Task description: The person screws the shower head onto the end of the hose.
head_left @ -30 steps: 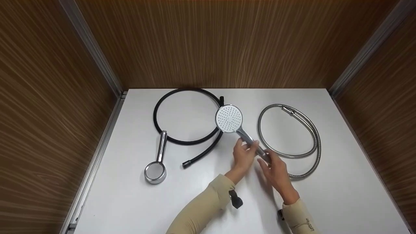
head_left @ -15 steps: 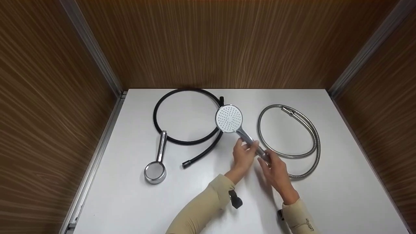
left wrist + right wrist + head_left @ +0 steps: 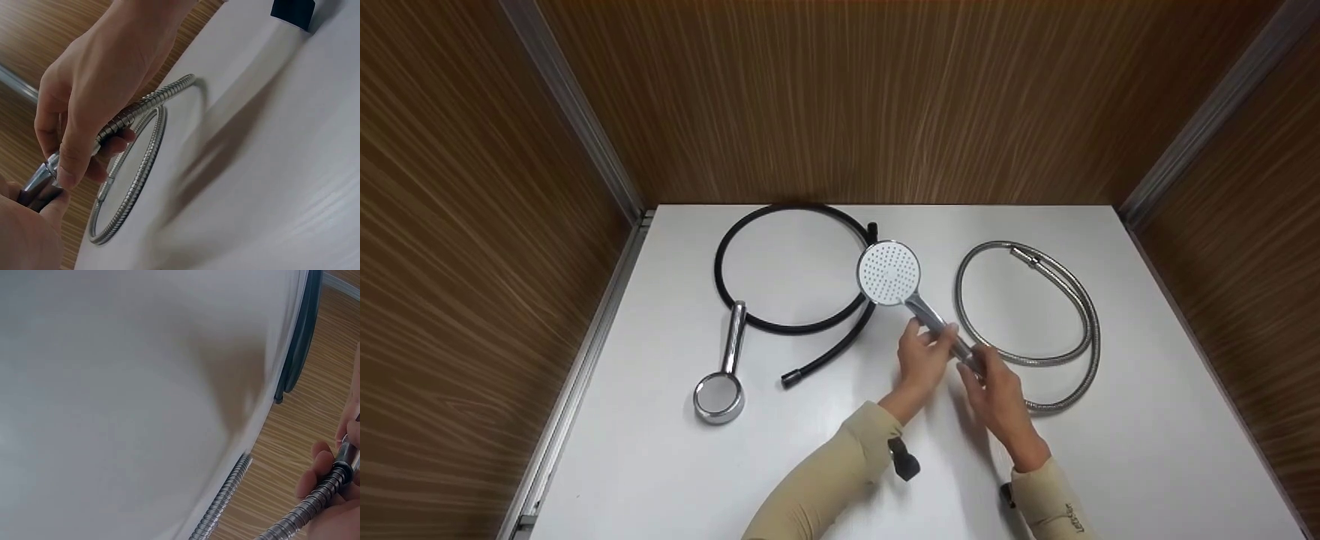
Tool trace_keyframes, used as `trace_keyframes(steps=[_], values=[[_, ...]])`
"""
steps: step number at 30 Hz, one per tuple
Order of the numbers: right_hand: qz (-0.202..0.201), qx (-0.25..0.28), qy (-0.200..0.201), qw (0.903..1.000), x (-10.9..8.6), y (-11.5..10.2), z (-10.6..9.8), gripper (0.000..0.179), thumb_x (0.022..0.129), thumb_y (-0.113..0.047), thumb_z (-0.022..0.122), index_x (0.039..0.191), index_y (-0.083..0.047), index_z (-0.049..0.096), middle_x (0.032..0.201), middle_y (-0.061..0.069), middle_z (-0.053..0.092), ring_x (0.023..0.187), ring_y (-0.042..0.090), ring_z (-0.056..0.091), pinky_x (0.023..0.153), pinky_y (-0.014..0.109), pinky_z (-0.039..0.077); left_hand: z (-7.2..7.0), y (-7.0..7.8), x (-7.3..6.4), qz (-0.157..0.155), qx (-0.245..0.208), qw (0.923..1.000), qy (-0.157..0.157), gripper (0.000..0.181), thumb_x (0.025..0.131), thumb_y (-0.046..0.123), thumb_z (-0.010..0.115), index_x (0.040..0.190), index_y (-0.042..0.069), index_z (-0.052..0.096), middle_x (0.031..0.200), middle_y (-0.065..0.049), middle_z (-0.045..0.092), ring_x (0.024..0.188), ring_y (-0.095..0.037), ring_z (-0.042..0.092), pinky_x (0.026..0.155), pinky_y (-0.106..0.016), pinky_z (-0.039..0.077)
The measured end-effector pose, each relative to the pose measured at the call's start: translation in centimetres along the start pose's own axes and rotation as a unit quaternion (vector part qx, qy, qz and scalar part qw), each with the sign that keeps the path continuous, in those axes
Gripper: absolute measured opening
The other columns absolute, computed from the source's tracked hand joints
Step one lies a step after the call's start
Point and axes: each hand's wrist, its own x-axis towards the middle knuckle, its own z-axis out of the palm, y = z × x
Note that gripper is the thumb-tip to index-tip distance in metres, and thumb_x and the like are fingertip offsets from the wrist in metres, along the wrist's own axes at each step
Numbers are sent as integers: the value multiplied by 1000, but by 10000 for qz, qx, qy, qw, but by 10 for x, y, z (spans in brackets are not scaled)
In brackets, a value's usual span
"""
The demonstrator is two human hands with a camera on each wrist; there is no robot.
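Since the white-faced shower head [image 3: 889, 274] overlaps the rim of the black hose [image 3: 791, 329] in the head view, you could bump that hose if the head dips. Next over, your left hand [image 3: 922, 364] pinches the smooth handle [image 3: 928, 313] between thumb and fingertips; a weak pinch could let it twist. Further right, your right hand [image 3: 999, 394] has its fingers curled round the joint with the metal hose [image 3: 1039, 361]; a tilted fitting could seat crooked, and the springy hose could pull it off line. How far the joint is engaged, you can't tell.

Positions, same order: small chrome shower head [image 3: 718, 399] lies on the bench [image 3: 645, 465], well apart from your hands, its grip end across the black hose. The white-faced one is held above the bench, face toward the head camera, out beyond your left fingertips. Its handle slants down to your right: left hand mid-handle, right hand just beside it at the tail. The metal hose leads out of your right hand; its coil rests on the bench rightward.
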Motion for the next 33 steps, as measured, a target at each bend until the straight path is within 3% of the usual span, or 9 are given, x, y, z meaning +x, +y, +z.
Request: trace_keyframes(steps=[7,13,18,29,33], values=[[261,-1,-25,9997,-2,0,0,44,92,2,78,129,5,54,101,20,76,84,31,75,67,44,65,0,-3,-1,122,-159,9998,-25,43,97,21,78,131,2,59,111,-20,78,94,-26,80,81,-25,68],[230,74,-60,9997,-1,0,0,38,94,2,76,126,5,56,106,22,75,88,31,76,70,46,65,0,-2,-1,31,-209,9998,-39,43,97,23,78,132,7,59,113,-18,78,95,-25,80,82,-25,67],[150,206,-110,9996,-2,1,0,36,95,1,75,127,6,58,106,21,75,94,34,76,76,49,67,0,-1,-2,54,-269,9996,-54,43,97,22,78,131,4,59,112,-18,78,95,-26,80,82,-26,68],[496,275,-164,9983,-1,-2,0,41,95,0,76,128,6,52,112,26,74,101,41,77,84,51,67,-2,0,-2,-3,-244,9996,-138,42,100,21,75,134,6,57,115,-17,76,101,-27,79,84,-26,67],[423,315,-167,9985,-1,-1,-1,37,97,-1,74,127,6,53,116,27,72,106,43,76,88,51,66,-1,0,-2,-18,-198,9997,-117,43,99,23,76,134,7,58,116,-17,77,101,-26,79,84,-25,67]])
